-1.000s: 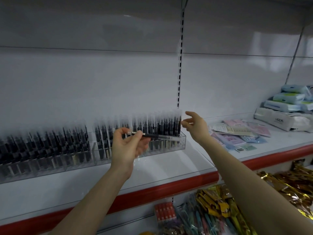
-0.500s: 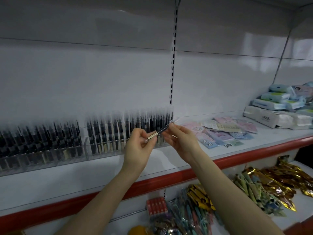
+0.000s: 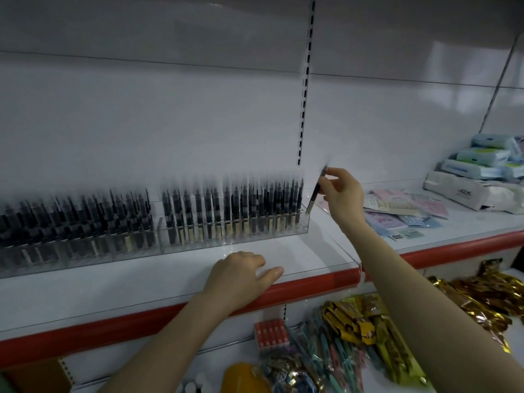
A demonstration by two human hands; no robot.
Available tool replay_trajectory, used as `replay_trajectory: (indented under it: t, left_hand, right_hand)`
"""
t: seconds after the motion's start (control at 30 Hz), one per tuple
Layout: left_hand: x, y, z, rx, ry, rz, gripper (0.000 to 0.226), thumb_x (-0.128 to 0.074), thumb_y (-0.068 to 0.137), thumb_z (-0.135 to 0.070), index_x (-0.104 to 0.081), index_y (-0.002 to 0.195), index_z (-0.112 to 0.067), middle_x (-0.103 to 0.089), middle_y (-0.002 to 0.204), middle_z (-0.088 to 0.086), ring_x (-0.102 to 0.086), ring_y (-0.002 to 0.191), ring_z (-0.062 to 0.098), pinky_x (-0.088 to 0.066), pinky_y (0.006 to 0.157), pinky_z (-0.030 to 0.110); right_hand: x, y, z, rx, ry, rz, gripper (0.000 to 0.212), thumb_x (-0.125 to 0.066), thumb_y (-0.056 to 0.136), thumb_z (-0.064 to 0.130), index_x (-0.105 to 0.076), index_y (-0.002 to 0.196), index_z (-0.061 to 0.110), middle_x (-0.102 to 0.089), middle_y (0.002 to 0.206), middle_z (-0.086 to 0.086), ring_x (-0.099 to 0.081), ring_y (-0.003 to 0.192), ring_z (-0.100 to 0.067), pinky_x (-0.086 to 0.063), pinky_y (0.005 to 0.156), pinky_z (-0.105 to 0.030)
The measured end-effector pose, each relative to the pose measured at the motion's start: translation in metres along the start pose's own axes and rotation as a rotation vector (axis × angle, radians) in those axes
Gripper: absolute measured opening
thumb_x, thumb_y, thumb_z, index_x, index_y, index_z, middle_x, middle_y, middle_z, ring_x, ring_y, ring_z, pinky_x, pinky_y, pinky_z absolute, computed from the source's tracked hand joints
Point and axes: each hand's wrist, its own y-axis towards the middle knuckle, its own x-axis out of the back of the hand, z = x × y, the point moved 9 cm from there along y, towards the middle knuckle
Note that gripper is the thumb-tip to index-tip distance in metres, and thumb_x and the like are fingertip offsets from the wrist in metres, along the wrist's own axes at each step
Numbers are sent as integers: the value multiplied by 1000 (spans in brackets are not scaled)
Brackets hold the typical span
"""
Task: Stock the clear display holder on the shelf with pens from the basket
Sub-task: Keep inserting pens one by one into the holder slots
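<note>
A long clear display holder [image 3: 304,226] stands on the white shelf [image 3: 312,256], packed with several upright black pens with pale lower ends. My right hand [image 3: 341,198] pinches one black pen [image 3: 316,194] nearly upright, tilted a little, its lower tip at the holder's right end. My left hand [image 3: 241,276] rests flat on the shelf's front edge near the red strip, fingers relaxed and holding nothing. The basket is out of sight.
Flat pastel packets [image 3: 405,214] lie on the shelf to the right of the holder, with tissue packs [image 3: 482,165] stacked at the far right. The lower shelf holds coloured clips [image 3: 331,361] and gold foil packs [image 3: 487,296].
My left hand let go of the pen and dropped to the shelf edge. My right hand took the pen, turned it upright and carried it to the holder's right end.
</note>
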Motion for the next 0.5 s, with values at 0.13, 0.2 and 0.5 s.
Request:
replay_trajectory:
  t: [0.13,0.2,0.5]
  left_hand:
    - [0,0,0,-25,16,-40,50,-42,89,-58,-64,109,-18,-63,116,-2,-54,108,16,-45,90,30]
    - [-1,0,0,-30,29,-47,50,-42,89,-59,-64,109,-19,-63,116,-3,-54,107,16,-45,90,30]
    - [-4,4,1,-54,52,-58,50,-40,89,-60,-64,107,-20,-63,111,-5,-54,104,14,-45,87,28]
  right_hand:
    - [-7,9,4,38,-33,14,23,-52,94,13,-59,115,10,-66,88,-5,-64,81,-17,-48,76,-25]
    - [-9,12,4,46,-21,14,23,-51,94,13,-59,115,10,-66,86,-5,-65,81,-18,-49,76,-26]
    - [-23,12,3,82,-71,64,21,-51,94,11,-60,112,10,-67,89,-9,-64,83,-22,-47,74,-26]
